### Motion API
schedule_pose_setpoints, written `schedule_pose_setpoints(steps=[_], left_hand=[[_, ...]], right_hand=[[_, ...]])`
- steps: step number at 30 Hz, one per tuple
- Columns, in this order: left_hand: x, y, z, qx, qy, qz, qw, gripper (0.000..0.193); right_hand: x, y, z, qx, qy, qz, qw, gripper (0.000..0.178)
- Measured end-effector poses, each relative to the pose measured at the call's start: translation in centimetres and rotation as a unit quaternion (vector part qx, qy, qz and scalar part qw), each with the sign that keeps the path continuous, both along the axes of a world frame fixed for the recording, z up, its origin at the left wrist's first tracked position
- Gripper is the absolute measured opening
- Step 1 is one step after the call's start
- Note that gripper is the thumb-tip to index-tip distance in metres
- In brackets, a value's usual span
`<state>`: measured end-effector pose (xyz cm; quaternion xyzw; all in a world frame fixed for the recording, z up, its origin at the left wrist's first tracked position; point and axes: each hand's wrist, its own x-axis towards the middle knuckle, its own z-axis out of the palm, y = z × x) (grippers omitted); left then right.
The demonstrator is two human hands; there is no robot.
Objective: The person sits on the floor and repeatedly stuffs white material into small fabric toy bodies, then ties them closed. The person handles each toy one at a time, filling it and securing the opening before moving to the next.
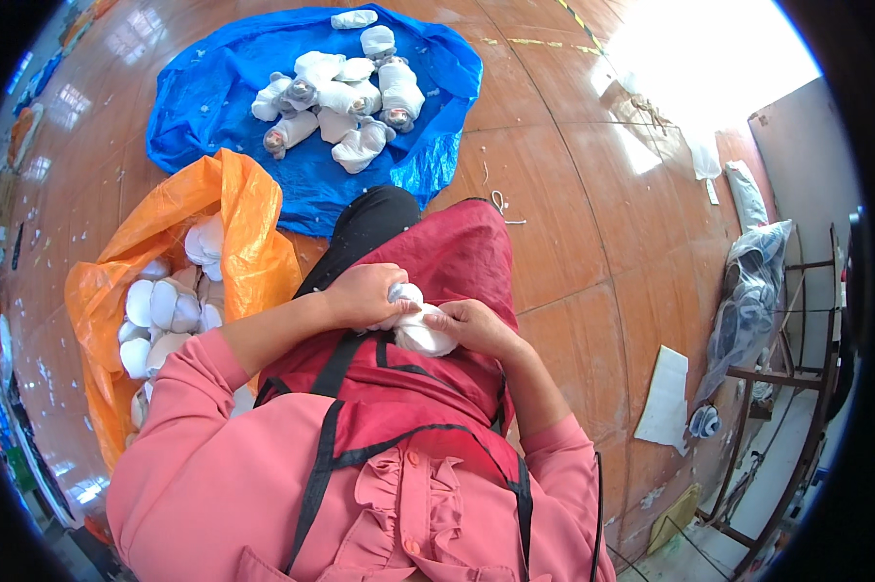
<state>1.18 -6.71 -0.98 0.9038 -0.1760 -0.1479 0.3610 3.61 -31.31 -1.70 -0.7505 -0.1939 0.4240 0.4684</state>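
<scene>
Over the red apron (466,242) on my lap, both hands grip a small white stuffed cloth piece (426,336). My left hand (365,294) is closed round its upper left end, where a bit of grey shows. My right hand (476,327) pinches its right side between thumb and fingers. Part of the piece is hidden under the fingers. Close by my left arm, an open orange bag (253,209) holds several white padded cloth pieces (161,306).
Ahead of my knees lies a blue sheet (200,107) bearing several white and grey stuffed pieces (335,97). A white string (500,206) lies on the brown tiled floor (573,339). At the right are a white flat sheet (663,393), a clear plastic bag (747,291) and a metal rack (781,378).
</scene>
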Motion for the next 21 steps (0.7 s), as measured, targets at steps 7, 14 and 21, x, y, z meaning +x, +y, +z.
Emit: schedule_pose_setpoints(steps=[7,14,21], left_hand=[[-0.1,-1.4,0.3,-0.015,-0.091,0.054,0.994,0.037],[2.3,-0.5,-0.2,-0.030,-0.126,0.204,0.970,0.034],[3.8,0.6,0.1,-0.114,-0.087,0.328,0.934,0.036]], right_hand=[[-0.3,0.3,0.0,-0.010,-0.037,-0.020,0.999,0.043],[-0.5,3.9,-0.5,0.030,-0.151,-0.139,0.978,0.041],[1.2,5.6,-0.2,0.056,-0.241,-0.143,0.958,0.042]])
